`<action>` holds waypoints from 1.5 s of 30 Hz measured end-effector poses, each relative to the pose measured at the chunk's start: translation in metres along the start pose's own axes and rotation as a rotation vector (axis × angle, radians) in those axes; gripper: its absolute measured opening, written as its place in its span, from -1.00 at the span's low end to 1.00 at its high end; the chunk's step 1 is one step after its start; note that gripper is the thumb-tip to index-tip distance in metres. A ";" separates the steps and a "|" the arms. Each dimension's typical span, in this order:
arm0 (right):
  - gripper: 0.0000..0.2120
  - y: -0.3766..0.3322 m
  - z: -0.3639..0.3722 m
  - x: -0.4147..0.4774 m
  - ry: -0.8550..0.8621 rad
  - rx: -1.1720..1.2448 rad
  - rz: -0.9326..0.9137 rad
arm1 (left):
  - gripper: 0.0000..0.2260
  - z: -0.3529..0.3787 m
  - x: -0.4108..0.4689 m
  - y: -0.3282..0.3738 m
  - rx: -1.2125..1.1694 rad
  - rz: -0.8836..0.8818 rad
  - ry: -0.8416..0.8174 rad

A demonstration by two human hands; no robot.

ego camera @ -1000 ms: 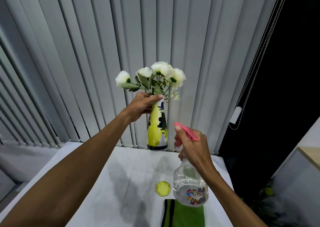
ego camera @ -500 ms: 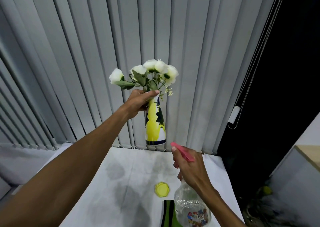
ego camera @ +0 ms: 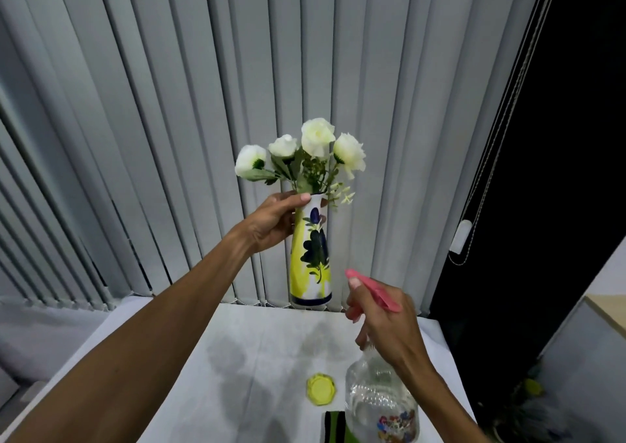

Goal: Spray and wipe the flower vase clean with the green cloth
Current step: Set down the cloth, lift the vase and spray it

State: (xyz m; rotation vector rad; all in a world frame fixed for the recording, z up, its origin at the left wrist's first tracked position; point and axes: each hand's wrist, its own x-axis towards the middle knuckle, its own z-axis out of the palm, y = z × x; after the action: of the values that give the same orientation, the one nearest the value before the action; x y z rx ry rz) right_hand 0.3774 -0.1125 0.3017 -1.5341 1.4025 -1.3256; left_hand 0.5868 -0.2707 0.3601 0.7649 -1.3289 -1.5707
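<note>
My left hand grips the neck of a tall yellow and white vase painted with dark blue flowers, holding it upright above the far edge of the white table. White artificial flowers stand in it. My right hand is closed around the pink trigger head of a clear spray bottle, its nozzle pointing at the vase's lower half from the right. The green cloth lies at the table's near edge, partly hidden behind the bottle.
A round yellow lid lies on the table left of the bottle. Grey vertical blinds hang close behind the vase. A dark window and blind cord are at the right. Damp patches mark the tabletop.
The vase has turned in my left hand, so its blue flower pattern now faces me. My right hand still holds the spray bottle, aimed at the vase.
</note>
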 end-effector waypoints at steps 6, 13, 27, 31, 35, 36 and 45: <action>-0.60 -0.040 -0.017 0.024 -0.006 0.063 -0.058 | -0.25 0.005 -0.001 -0.002 -0.039 -0.009 -0.035; -0.59 -0.060 -0.024 0.038 -0.075 0.062 -0.105 | -0.33 0.010 -0.009 0.006 -0.083 -0.042 -0.108; -0.58 -0.052 -0.025 0.026 -0.098 0.032 -0.075 | -0.43 0.024 -0.009 0.021 -0.217 -0.009 -0.215; -0.58 -0.050 -0.032 0.017 -0.114 0.005 -0.076 | -0.38 0.025 -0.006 0.029 -0.217 0.011 -0.224; -0.58 -0.045 -0.036 0.008 -0.124 -0.019 -0.064 | -0.32 0.027 -0.003 0.034 -0.223 0.017 -0.224; -0.60 -0.042 -0.036 0.006 -0.128 -0.017 -0.057 | -0.33 0.028 -0.003 0.034 -0.224 0.019 -0.221; -0.60 -0.022 -0.035 -0.005 -0.119 -0.063 -0.008 | -0.17 0.033 0.002 0.035 -0.179 0.011 -0.187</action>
State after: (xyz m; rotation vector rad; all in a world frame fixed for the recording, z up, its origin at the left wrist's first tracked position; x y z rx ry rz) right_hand 0.3510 -0.0980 0.3308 -1.6334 1.3757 -1.1842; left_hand 0.5653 -0.2590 0.4015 0.5097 -1.2997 -1.7600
